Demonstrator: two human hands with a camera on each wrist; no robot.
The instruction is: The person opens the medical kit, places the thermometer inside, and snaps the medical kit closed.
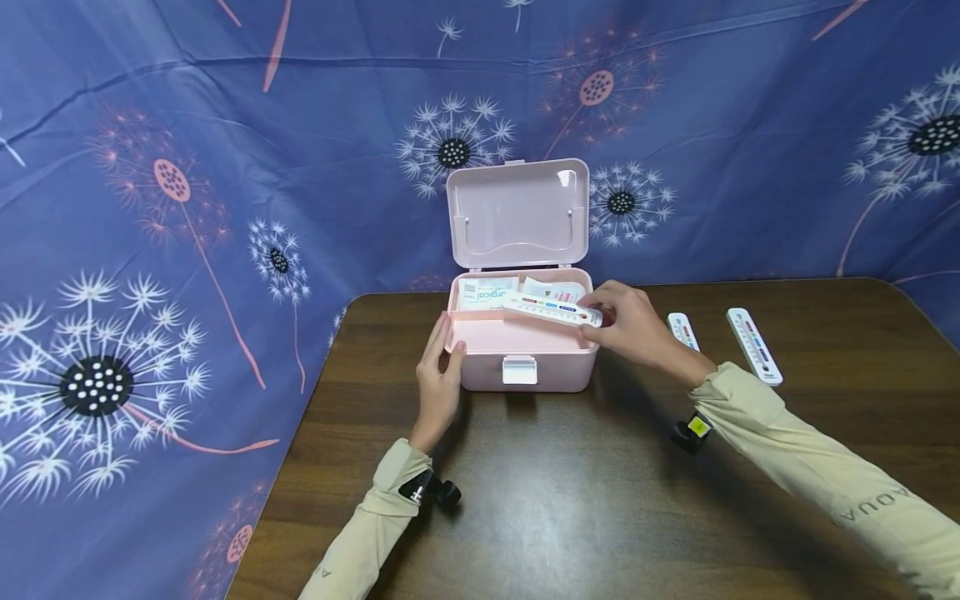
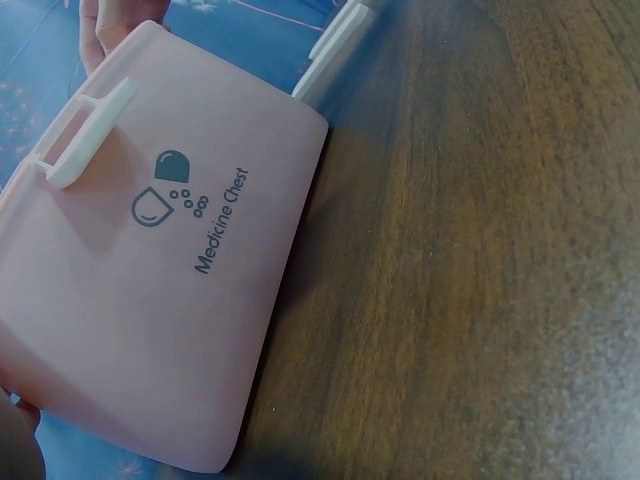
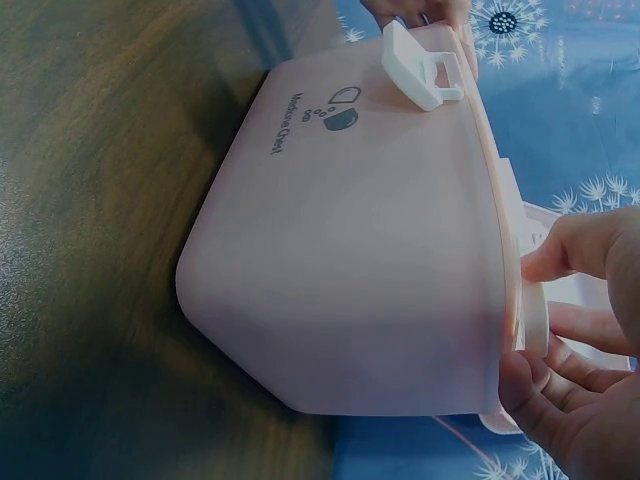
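Note:
A pink medicine chest [image 1: 528,373] stands on the table with its lid [image 1: 519,218] raised. My left hand [image 1: 438,387] holds its front left corner, fingers along the side and thumb at the front. My right hand [image 1: 628,321] pinches one end of a flat white thermometer [image 1: 551,309] with coloured marks, tilted over the chest opening. In the right wrist view, the fingers [image 3: 585,325] of that hand are at the chest's rim, around the white thermometer [image 3: 534,318]. White packets [image 1: 483,293] lie in the rear compartment; the thermometer partly covers them.
Two more white thermometers lie on the table to the right: one [image 1: 753,346] in full view, the other [image 1: 682,330] partly behind my right forearm. A white latch [image 1: 519,370] sticks out at the chest's front. Blue dandelion-print cloth [image 1: 337,167] hangs behind the table [image 1: 555,500].

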